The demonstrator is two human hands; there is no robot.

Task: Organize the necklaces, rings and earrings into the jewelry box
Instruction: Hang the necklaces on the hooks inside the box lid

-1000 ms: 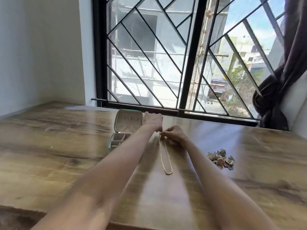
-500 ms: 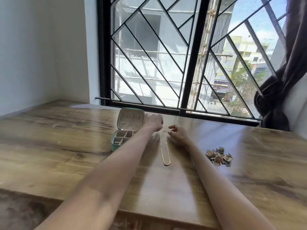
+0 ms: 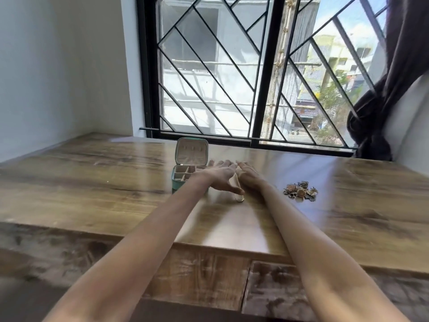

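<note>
- Open jewelry box (image 3: pixel 189 168), lid upright, blocks bench (image 3: pixel 92 182) left of hands.
- Jewelry pile (image 3: pixel 300 194) sits right.
- Bare bench between pile and right forearm.

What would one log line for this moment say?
left hand: open | right hand: open | necklace: on table between hands | jewelry box: open

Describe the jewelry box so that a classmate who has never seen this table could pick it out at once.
On the wooden table under the barred window stands the jewelry box, left of both hands. It is teal, with its lid upright and beige compartments showing.
</note>
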